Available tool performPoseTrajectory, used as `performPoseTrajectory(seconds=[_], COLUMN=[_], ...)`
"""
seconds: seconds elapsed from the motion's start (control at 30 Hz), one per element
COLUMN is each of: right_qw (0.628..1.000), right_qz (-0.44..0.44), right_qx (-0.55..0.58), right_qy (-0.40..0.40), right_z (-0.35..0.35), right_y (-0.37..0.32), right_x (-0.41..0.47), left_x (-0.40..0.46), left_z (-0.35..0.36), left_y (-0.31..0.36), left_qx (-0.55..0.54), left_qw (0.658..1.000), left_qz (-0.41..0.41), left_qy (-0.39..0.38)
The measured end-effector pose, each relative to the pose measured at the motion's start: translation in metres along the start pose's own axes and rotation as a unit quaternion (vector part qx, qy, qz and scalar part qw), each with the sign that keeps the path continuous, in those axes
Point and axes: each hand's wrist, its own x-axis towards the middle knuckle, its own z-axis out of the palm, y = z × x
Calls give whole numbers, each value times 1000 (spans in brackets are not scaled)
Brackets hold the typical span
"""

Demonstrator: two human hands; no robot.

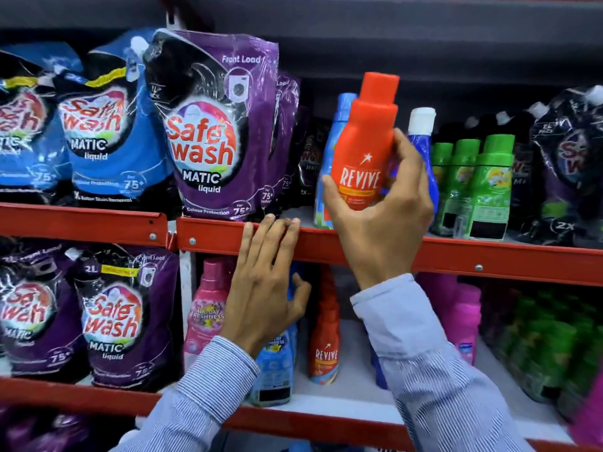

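My right hand (381, 223) grips an orange Revive bottle (365, 141) by its lower body and holds it upright just above the red front edge of the upper shelf (456, 252), in front of a blue bottle (339, 125). My left hand (264, 288) is flat, fingers straight, with the fingertips resting on the same red shelf edge, to the left of the bottle. A second orange Revive bottle (326, 340) stands on the shelf below.
Purple Safewash pouches (215, 132) and blue ones (104, 125) fill the upper shelf's left side. A white-capped blue bottle (424, 138), green bottles (483, 187) and dark pouches (567, 164) stand to the right. Pink bottles (205, 305) and purple pouches (120, 318) sit below.
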Motion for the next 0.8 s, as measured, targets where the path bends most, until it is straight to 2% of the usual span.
performPoseTrajectory(seconds=[0.17,0.37,0.6,0.8], right_qw=[998,990,962,936], right_qz=[24,83,182,217], right_qx=[37,14,-26,-75], right_qy=[-36,-111,-204,-265], right_z=[-36,-65,-56,-36], right_y=[14,56,108,137], right_x=[-29,-99,-181,-226], left_x=[3,3,3,4], left_z=[-1,-2,-1,0], left_y=[1,5,7,9], left_qx=[-18,-33,-55,-75], left_qw=[1000,999,997,995], left_qz=[-5,-24,-39,-51], left_qy=[22,29,36,32])
